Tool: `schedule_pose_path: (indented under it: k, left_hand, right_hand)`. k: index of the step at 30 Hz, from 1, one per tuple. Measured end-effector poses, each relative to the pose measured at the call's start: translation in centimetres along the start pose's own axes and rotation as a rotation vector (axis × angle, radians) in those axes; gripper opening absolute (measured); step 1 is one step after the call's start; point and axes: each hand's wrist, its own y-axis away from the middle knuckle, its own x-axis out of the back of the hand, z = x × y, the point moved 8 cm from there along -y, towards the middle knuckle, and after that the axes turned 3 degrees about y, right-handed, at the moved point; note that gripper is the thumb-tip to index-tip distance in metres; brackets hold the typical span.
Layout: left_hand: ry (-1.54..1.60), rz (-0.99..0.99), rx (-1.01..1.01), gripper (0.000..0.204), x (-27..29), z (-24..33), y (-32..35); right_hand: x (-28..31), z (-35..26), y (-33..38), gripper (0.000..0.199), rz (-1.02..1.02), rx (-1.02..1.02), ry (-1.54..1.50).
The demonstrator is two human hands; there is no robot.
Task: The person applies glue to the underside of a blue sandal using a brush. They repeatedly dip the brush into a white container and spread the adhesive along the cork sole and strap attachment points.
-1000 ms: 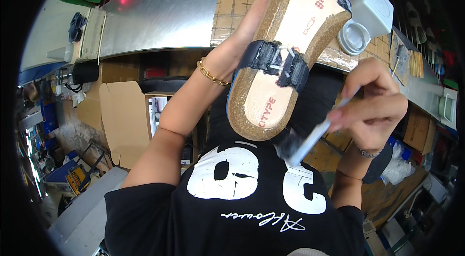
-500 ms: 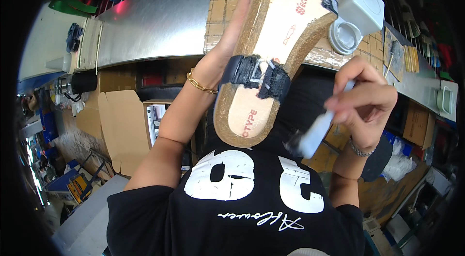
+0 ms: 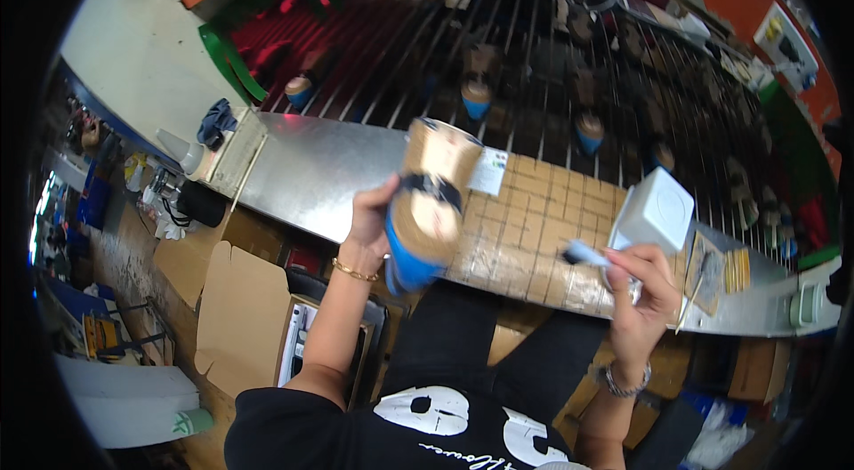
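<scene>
1. my left hand (image 3: 372, 219) is clamped round the sandal (image 3: 425, 203), held up in the air above the bench edge, sole side turned to me; cork-coloured footbed, dark strap across, blue sole at the near end; it's blurred, so finer detail I can't tell
2. my right hand (image 3: 642, 292) pinches a small brush (image 3: 587, 254), fingers closed on the handle, bristle end pointing left toward the sandal; the two are well apart
3. risk: grip is only on one edge of the sandal, so it could twist or slip out and drop to the floor past the bench; my guess, from the hold
4. risk: wet brush tip hanging over my black shirt (image 3: 427, 417) and the tiled mat (image 3: 525, 230); a drip or stray dab could land there, or on the strap rather than the sole
5. risk: white box (image 3: 656, 210) sits just beside my right hand; a quick swing back could knock it
6. surface: long grey metal bench (image 3: 311, 172), mat of tan squares laid on it in front of me, white label (image 3: 489, 172) at its far edge; thin tools and yellow strips at the right end
7. room: wire rack conveyor (image 3: 534, 70) behind the bench with more footwear on stands; cardboard cartons (image 3: 240, 319) at my left below the bench; floor cluttered; workshop look
</scene>
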Motion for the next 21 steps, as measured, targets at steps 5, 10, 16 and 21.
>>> schedule_pose_path:
  k: [5,10,16,21]
  left_hand:
    - [0.539,0.109,0.122,0.080,7.7,6.5,-9.5]
    - [0.674,0.342,0.139,0.089,19.8,11.3,-18.8]
    - [0.313,0.707,-0.250,0.092,20.4,8.8,-18.9]
    - [-1.021,0.408,-0.205,0.081,2.4,5.2,-20.9]
  right_hand:
    - [0.9,6.6,1.1,0.019,-0.022,-0.234,-0.258]
    - [-3.4,7.1,1.9,0.020,-0.220,-0.291,-0.224]
    - [-1.8,8.5,2.3,0.020,-0.176,-0.349,-0.226]
    - [-1.7,8.6,2.4,0.021,-0.156,-0.273,-0.115]
